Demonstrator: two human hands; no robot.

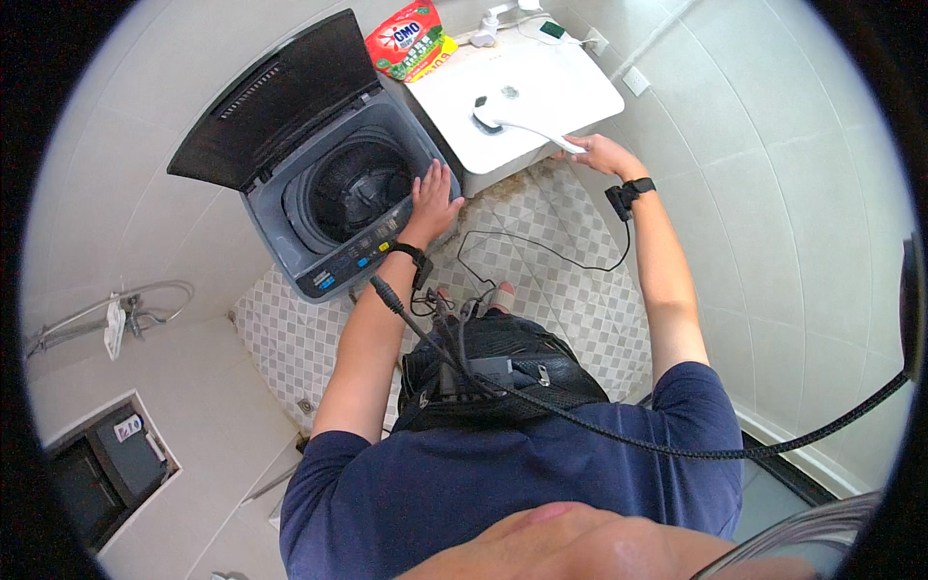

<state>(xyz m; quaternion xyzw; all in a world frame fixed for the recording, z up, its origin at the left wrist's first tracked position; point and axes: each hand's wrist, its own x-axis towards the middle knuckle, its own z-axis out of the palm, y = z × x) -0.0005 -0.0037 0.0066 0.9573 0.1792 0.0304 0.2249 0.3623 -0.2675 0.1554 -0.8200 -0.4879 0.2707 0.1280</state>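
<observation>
On the washer (333, 273) — left grip (433, 205) spread; right grip (605, 155) curled round brush (541, 132).

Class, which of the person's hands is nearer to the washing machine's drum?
The left hand. It lies flat, fingers spread, at the washing machine's right side, beside the drum. The right hand is farther right, holding a white-handled tool.

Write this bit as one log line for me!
left hand: on washer | right hand: holds brush at sink | lid: up
</observation>
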